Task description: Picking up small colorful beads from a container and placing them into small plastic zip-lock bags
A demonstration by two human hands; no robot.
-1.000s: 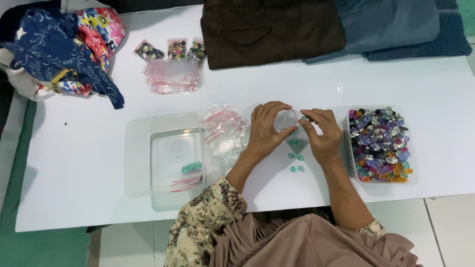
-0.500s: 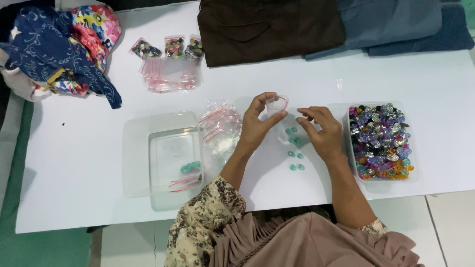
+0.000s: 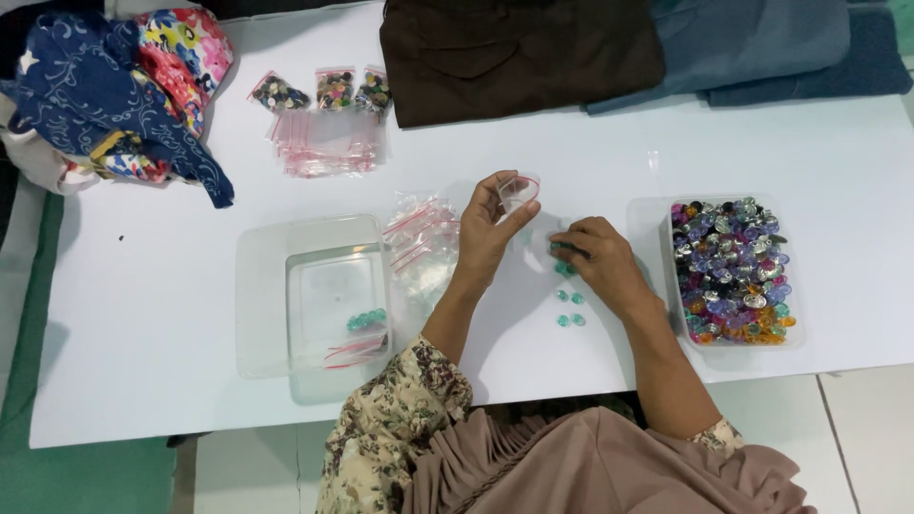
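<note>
My left hand point(image 3: 490, 228) holds a small clear zip bag point(image 3: 519, 190) with a pink strip, lifted a little above the white table point(image 3: 171, 314), its mouth held wide by the fingers. Just to its right, my right hand point(image 3: 600, 262) rests on the table with its fingertips pinching small teal buttons point(image 3: 565, 269). A few more teal buttons point(image 3: 569, 309) lie loose below that hand.
A clear tray point(image 3: 738, 271) heaped with mixed coloured buttons stands at the right. A clear box point(image 3: 314, 295) at the left holds some teal buttons and bags. Loose empty zip bags point(image 3: 424, 243), filled button bags point(image 3: 324, 90), folded cloth point(image 3: 519, 52) and patterned fabric point(image 3: 124, 90) lie around.
My left hand has lifted the small bag off the table and held it open. My right hand has shifted down to the teal buttons.
</note>
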